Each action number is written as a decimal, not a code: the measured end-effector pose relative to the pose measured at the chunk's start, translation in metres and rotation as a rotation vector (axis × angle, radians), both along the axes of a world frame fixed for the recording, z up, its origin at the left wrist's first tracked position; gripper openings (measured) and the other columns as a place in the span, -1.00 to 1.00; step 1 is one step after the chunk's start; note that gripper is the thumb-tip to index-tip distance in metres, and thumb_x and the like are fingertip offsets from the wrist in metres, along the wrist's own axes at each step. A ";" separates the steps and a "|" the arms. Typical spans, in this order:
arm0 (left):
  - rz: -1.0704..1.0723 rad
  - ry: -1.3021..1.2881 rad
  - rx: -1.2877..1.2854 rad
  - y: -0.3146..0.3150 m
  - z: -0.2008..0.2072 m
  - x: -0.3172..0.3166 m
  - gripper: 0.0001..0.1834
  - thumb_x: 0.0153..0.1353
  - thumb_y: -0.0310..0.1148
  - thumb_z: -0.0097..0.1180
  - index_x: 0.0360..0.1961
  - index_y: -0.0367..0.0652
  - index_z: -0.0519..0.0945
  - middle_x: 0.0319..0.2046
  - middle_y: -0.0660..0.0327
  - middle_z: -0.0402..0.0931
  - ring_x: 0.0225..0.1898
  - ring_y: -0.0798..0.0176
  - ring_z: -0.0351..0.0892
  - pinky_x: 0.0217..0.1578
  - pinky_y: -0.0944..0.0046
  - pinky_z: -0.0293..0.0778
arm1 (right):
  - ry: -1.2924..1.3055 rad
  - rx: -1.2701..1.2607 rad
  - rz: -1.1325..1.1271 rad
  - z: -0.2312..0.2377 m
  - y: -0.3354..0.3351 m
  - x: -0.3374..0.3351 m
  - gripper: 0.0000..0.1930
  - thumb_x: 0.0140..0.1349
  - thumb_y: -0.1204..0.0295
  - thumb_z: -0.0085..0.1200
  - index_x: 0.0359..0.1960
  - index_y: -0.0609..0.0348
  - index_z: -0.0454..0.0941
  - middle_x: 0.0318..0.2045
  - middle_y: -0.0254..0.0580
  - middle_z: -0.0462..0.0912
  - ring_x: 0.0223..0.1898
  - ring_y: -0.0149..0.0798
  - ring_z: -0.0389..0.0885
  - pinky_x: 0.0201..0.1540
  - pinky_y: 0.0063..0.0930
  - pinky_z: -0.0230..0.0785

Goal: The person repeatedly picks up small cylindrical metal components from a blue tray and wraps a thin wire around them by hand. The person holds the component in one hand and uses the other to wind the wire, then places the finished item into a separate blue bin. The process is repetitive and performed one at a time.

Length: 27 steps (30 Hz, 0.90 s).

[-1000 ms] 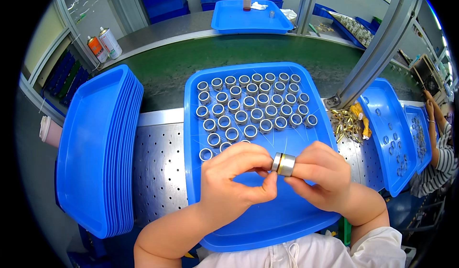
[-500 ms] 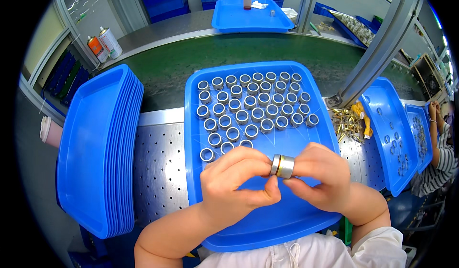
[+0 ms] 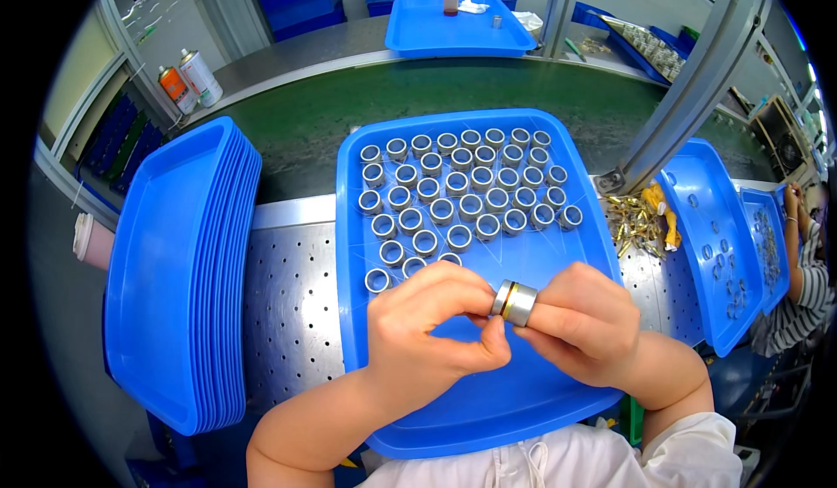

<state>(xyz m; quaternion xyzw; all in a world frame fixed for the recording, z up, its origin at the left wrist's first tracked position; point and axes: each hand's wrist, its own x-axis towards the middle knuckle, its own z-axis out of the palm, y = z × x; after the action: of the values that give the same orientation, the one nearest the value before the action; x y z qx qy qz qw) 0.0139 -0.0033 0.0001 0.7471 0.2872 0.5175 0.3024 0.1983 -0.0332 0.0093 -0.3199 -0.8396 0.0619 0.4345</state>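
Between my two hands is a short metal cylinder (image 3: 520, 305) with a dark groove and a yellowish band around it, held above the near part of a blue tray (image 3: 558, 383). My left hand (image 3: 427, 327) pinches its left end between thumb and fingers. At the other end, the closed fingers of my right hand (image 3: 588, 322) grip it. Several metal rings (image 3: 459, 238) stand upright in rows over the far and left part of the tray, with thin clear strands among them. My left hand partly covers the nearest rings.
Stacked blue trays (image 3: 174, 288) stand at the left, beside a pink cup (image 3: 93, 242). Beyond the green belt (image 3: 305, 131) is another blue tray (image 3: 418, 42) with a small bottle (image 3: 450, 2). Brass-coloured pieces (image 3: 632, 227) lie right of my tray, near a metal post (image 3: 689, 96). Another person (image 3: 802, 270) works far right.
The cylinder has tilted slightly between my fingers. My right hand has shifted its grip a little; my left hand has barely moved.
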 end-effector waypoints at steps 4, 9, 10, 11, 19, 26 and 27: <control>0.088 0.045 0.145 -0.002 0.000 0.000 -0.82 -0.30 -0.59 0.27 -0.57 -0.22 0.55 -0.50 0.19 0.54 -0.58 0.38 0.54 -0.57 0.43 0.46 | 0.127 -0.183 0.034 -0.001 -0.001 0.000 -0.73 -0.14 0.62 0.30 -0.33 0.24 0.58 -0.48 -0.19 0.57 -0.53 -0.25 0.49 -0.54 -0.47 0.32; 0.068 0.026 0.127 -0.001 0.001 0.003 -0.80 -0.29 -0.61 0.28 -0.53 -0.24 0.57 -0.49 0.19 0.54 -0.56 0.37 0.55 -0.55 0.45 0.49 | 0.155 -0.204 0.018 0.000 0.000 0.002 -0.74 -0.15 0.62 0.30 -0.34 0.24 0.59 -0.47 -0.19 0.57 -0.53 -0.25 0.49 -0.54 -0.48 0.32; 0.051 -0.002 0.090 0.000 0.002 0.003 -0.80 -0.29 -0.62 0.28 -0.53 -0.24 0.58 -0.49 0.18 0.54 -0.56 0.37 0.55 -0.54 0.46 0.49 | 0.130 -0.158 0.014 0.000 0.000 0.002 -0.74 -0.15 0.62 0.30 -0.34 0.24 0.59 -0.48 -0.19 0.57 -0.53 -0.26 0.49 -0.54 -0.48 0.31; 0.044 -0.009 0.061 -0.001 0.001 0.003 -0.80 -0.29 -0.62 0.28 -0.52 -0.25 0.58 -0.48 0.18 0.54 -0.56 0.37 0.55 -0.54 0.46 0.49 | 0.106 -0.111 0.010 0.000 0.000 0.002 -0.74 -0.14 0.62 0.30 -0.33 0.25 0.58 -0.48 -0.19 0.57 -0.53 -0.26 0.49 -0.54 -0.48 0.31; 0.024 0.029 0.056 0.000 0.000 -0.001 -0.79 -0.29 -0.61 0.28 -0.52 -0.23 0.59 -0.49 0.18 0.55 -0.56 0.36 0.55 -0.54 0.45 0.49 | -0.001 0.048 0.010 -0.002 0.002 0.000 -0.74 -0.13 0.61 0.29 -0.33 0.26 0.57 -0.48 -0.21 0.55 -0.53 -0.26 0.48 -0.54 -0.49 0.28; 0.084 0.035 0.160 -0.002 0.002 0.002 -0.79 -0.29 -0.62 0.28 -0.52 -0.24 0.59 -0.49 0.18 0.55 -0.55 0.36 0.56 -0.53 0.45 0.50 | 0.159 -0.163 0.028 -0.001 0.001 0.001 -0.72 -0.16 0.63 0.30 -0.33 0.23 0.58 -0.47 -0.20 0.57 -0.53 -0.26 0.49 -0.54 -0.50 0.30; 0.072 0.013 0.122 -0.002 0.004 0.002 -0.79 -0.29 -0.63 0.28 -0.51 -0.25 0.59 -0.49 0.18 0.55 -0.55 0.36 0.56 -0.53 0.45 0.50 | 0.160 -0.149 0.025 -0.002 0.001 0.002 -0.72 -0.16 0.63 0.30 -0.33 0.23 0.59 -0.47 -0.20 0.57 -0.53 -0.25 0.48 -0.54 -0.50 0.30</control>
<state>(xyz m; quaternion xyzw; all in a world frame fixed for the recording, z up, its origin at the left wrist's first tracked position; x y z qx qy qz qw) 0.0163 -0.0052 0.0037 0.7568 0.2840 0.5396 0.2356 0.1999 -0.0320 0.0072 -0.3348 -0.7994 0.1548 0.4743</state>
